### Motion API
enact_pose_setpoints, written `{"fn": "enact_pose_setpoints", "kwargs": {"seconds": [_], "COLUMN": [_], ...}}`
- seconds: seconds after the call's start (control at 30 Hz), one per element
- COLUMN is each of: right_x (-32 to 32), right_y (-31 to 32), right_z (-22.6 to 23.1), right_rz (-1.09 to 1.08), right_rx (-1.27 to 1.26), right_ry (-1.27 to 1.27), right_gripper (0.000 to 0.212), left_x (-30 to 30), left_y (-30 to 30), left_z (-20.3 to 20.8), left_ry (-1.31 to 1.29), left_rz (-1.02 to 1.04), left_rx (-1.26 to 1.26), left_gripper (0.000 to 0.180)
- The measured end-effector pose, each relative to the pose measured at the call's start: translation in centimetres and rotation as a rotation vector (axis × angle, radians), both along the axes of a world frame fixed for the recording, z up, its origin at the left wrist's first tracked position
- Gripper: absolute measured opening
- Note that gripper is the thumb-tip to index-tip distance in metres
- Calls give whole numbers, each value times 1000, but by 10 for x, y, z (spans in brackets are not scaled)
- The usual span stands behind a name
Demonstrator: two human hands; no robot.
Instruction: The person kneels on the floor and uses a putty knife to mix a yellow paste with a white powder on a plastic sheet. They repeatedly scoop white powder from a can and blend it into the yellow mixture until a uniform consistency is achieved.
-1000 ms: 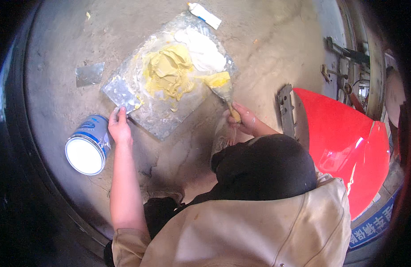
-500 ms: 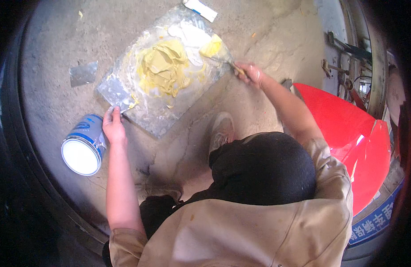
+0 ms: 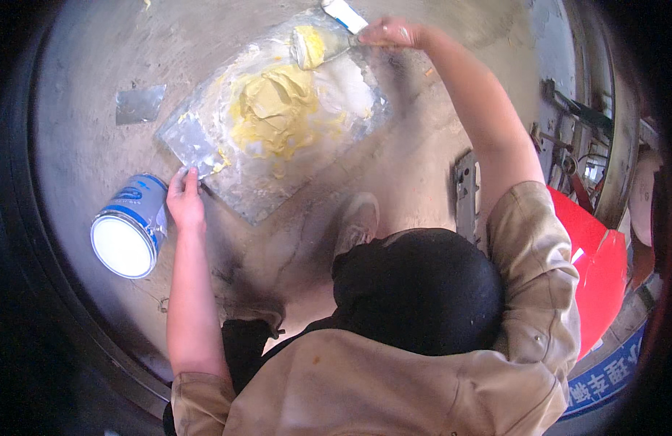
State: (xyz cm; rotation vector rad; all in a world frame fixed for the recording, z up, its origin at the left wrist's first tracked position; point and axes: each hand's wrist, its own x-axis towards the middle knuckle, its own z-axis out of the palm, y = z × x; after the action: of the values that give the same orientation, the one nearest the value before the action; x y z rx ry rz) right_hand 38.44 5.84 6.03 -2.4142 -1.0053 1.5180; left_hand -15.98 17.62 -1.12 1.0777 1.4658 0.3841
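On the floor lies a smeared mixing board (image 3: 259, 200) bearing a mound of yellowish putty (image 3: 281, 98) and a white smear beside it. My right hand (image 3: 390, 33) is closed round the handle of a putty knife, over the board's far edge. Yellow putty covers part of the putty knife's blade (image 3: 299, 51). My left hand (image 3: 186, 200) pinches the near edge of a flat metal spreader (image 3: 190, 138) at the board's left corner. The spreader carries whitish smears and a little yellow putty along its right edge.
Left of my left hand lies a blue and grey can (image 3: 138, 195), tilted, its white end towards me. Another thin metal sheet (image 3: 139, 105) lies beyond it. A white tube (image 3: 343, 14) sits past the board. A red panel (image 3: 597, 261) stands at right, near a metal bracket (image 3: 465, 189).
My right hand has swung the putty knife away from me and leftward, from the board's right corner to its far edge. My left hand stays on the spreader.
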Motion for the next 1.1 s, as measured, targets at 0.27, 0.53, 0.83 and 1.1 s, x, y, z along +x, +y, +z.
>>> {"fn": "enact_pose_setpoints", "kwargs": {"seconds": [0.27,0.53,0.83,1.1], "right_x": [-73,-267,-247,-251], "right_y": [168,-9,-107,-65], "right_z": [38,74,65,59], "right_rz": [1043,652,398,512], "right_rx": [-97,201,-11,66], "right_ry": [-82,-563,-451,-395], "right_gripper": [36,45,60,58], "left_x": [7,9,9,12], "left_y": [-1,1,5,1], "left_z": [10,13,5,9], "left_ry": [16,-1,-1,-31], "left_rz": [9,37,-27,7], "left_rx": [25,6,20,-12], "left_gripper": [34,35,35,30]}}
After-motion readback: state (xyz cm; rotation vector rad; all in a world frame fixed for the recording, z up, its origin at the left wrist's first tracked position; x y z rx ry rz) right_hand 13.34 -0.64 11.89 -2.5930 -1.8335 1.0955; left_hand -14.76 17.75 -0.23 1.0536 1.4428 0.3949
